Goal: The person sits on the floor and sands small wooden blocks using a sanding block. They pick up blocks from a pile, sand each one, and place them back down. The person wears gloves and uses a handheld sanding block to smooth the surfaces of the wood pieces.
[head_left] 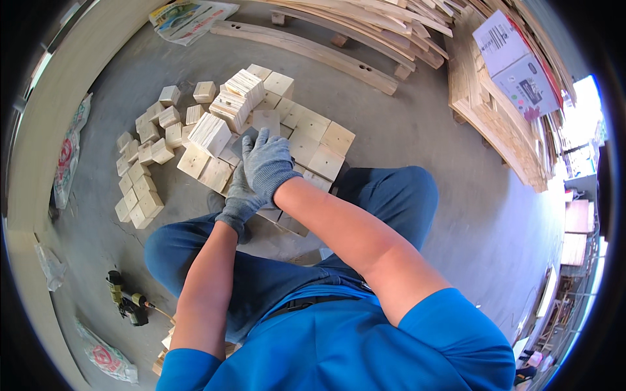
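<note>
Both my hands wear grey knit gloves and meet over a low platform of pale wooden blocks point(306, 144) between my knees. My right hand point(268, 163) lies on top, its visible fingers stretched forward and slightly apart. Beneath and beside it is my left hand point(241, 201), with its fingers mostly hidden. A dark grey flat piece point(249, 135) shows at the fingertips; what it is and whether a hand grips it, I cannot tell. Just ahead on the left, stacks of thin wooden pieces point(233, 107) stand on the blocks.
Loose wooden blocks point(149, 137) lie in a cluster to the left. A green and black nail gun point(127, 298) with a hose rests on the floor at lower left. Ahead lies a long timber point(303, 55); a carton point(518, 72) sits on stacked wood point(486, 107) at right.
</note>
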Motion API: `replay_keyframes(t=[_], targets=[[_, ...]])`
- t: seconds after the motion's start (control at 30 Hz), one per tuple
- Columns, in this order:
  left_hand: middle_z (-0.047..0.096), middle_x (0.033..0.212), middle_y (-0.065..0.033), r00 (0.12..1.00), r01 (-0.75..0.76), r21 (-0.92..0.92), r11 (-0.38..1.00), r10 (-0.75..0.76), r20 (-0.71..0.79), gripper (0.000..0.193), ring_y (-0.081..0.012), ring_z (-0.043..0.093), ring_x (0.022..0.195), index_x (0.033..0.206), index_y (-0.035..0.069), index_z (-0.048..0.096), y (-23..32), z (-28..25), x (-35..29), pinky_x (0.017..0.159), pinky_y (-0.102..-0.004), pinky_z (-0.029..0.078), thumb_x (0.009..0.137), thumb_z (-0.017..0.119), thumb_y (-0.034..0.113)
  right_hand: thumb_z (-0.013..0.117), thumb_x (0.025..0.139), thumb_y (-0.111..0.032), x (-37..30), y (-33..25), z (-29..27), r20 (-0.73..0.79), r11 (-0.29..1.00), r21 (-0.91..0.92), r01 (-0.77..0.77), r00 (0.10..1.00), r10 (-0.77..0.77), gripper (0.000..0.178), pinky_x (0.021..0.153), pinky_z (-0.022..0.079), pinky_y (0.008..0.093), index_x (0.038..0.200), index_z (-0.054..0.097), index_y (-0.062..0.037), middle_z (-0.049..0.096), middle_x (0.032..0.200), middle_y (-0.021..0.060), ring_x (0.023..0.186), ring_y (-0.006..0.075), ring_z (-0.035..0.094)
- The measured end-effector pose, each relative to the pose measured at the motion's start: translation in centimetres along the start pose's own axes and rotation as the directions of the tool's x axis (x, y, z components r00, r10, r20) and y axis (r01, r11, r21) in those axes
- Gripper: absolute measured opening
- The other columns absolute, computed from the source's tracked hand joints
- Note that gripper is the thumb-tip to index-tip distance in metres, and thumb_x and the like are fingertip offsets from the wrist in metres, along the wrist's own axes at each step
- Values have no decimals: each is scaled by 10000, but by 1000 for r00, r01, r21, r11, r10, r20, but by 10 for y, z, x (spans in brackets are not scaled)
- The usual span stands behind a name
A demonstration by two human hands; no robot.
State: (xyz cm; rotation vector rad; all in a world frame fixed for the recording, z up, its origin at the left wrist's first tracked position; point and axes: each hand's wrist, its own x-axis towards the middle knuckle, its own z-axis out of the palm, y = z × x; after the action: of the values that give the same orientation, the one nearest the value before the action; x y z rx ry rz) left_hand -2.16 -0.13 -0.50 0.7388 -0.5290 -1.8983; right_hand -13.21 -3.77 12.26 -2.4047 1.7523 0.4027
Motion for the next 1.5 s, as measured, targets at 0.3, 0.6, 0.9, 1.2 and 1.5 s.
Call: replay_keyframes(t=[0.3, 0.6, 0.9, 1.2, 1.5], targets=[[343, 1734, -112, 987, -134, 937, 323, 130, 96, 1036, -229, 358, 1581, 1699, 56, 192, 42, 74, -28, 1320, -339, 267, 898, 839, 174, 458, 1086, -248, 3, -3, -3, 27, 992, -120, 50, 999, -47, 657, 1078, 387, 764, 1688, 324, -23, 376, 1676, 358, 1470, 527, 488], [505, 1643, -145, 971, -24, 791, 611, 202, -127, 939, -257, 466, 1521, 1614, 61, 459, -11, -51, -5, 1249, -372, 384, 851, 926, 347, 466, 1087, -264, 3, -12, 4, -23, 972, -228, 49, 998, -56, 665, 1058, 412, 749, 1680, 318, -2, 419, 1653, 346, 1459, 519, 504], [425, 1704, -133, 992, 124, 989, 75, 23, -126, 923, -256, 393, 1574, 1654, 67, 402, -8, -73, -2, 1284, -396, 334, 911, 888, 322, 498, 1080, -267, 3, -13, 13, -30, 954, -299, 28, 999, -39, 691, 1058, 437, 738, 1672, 303, 30, 464, 1627, 334, 1491, 497, 475], [476, 1659, -157, 993, 43, 999, 27, 111, -46, 1045, -284, 463, 1527, 1652, 71, 386, -39, -148, 21, 1243, -377, 393, 825, 949, 374, 586, 1054, -230, 5, -19, 12, -40, 934, -357, -12, 999, -3, 700, 1022, 487, 719, 1657, 331, 19, 473, 1611, 343, 1470, 496, 494], [436, 1690, -145, 992, 102, 989, 109, 69, -110, 1011, -267, 418, 1558, 1673, 80, 357, -32, -146, 15, 1268, -356, 354, 881, 910, 376, 445, 1091, -226, 5, -17, 9, -72, 954, -293, 56, 994, -80, 614, 932, 489, 767, 1600, 375, 110, 499, 1554, 396, 1398, 579, 529]])
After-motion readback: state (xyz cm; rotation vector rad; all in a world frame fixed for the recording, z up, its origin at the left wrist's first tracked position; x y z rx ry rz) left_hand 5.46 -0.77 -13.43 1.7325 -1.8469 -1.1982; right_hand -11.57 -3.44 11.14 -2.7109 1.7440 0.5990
